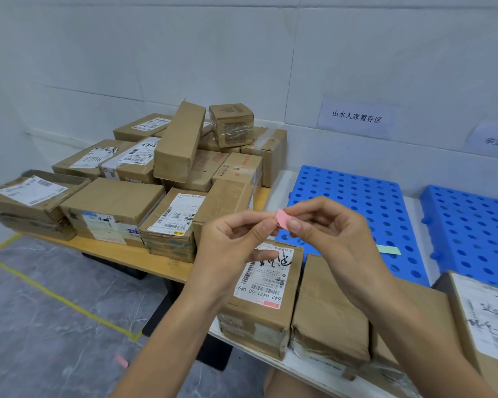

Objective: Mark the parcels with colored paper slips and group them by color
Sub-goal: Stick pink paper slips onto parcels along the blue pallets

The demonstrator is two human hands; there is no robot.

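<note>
A small pink paper slip (283, 219) is pinched between both my hands at chest height. My left hand (236, 239) grips its left end, my right hand (325, 228) its right end. Directly below them lies a brown parcel with a white shipping label (263, 285). A plain brown parcel (328, 311) lies beside it on the right, and another labelled parcel (486, 317) sits at the far right. A green slip (388, 249) lies on the blue perforated pallet (357, 196).
A pile of several cardboard parcels (144, 179) covers the wooden platform (133, 254) on the left. A second blue pallet (472, 225) lies at the right. A pink slip (121, 361) lies on the grey floor inside yellow tape lines. White wall with paper signs behind.
</note>
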